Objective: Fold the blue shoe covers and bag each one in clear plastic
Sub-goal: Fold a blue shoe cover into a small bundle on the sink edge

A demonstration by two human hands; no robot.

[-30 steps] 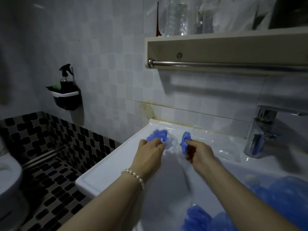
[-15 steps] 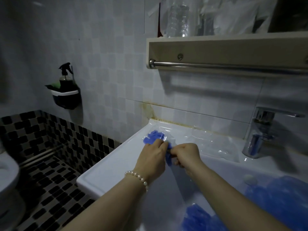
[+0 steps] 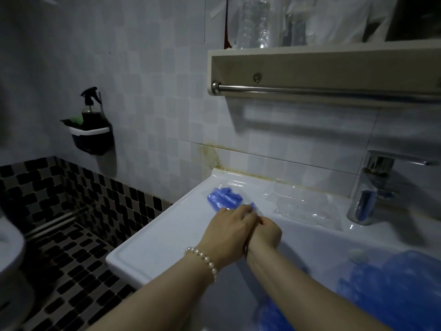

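Observation:
A folded blue shoe cover (image 3: pixel 224 199) lies inside a clear plastic bag on the sink's left ledge (image 3: pixel 167 232). My left hand (image 3: pixel 226 232) pinches the bag's near end just below the blue bundle. My right hand (image 3: pixel 265 232) is curled tight against the left and pinches the same bag end; a small blue bit (image 3: pixel 253 206) shows at its fingertips. A pile of loose blue shoe covers (image 3: pixel 391 292) fills the sink at the lower right. More blue covers (image 3: pixel 269 316) show under my right forearm.
Empty clear plastic bags (image 3: pixel 303 204) lie on the ledge by the chrome faucet (image 3: pixel 372 194). A shelf with a towel rail (image 3: pixel 322 90) hangs above. On the left wall sits a spray bottle in a holder (image 3: pixel 91 125). A toilet (image 3: pixel 9 247) stands at far left.
My right hand carried a blue piece leftward to my left hand, and both hands now meet at the bag's near end. The bagged blue bundle stayed on the ledge.

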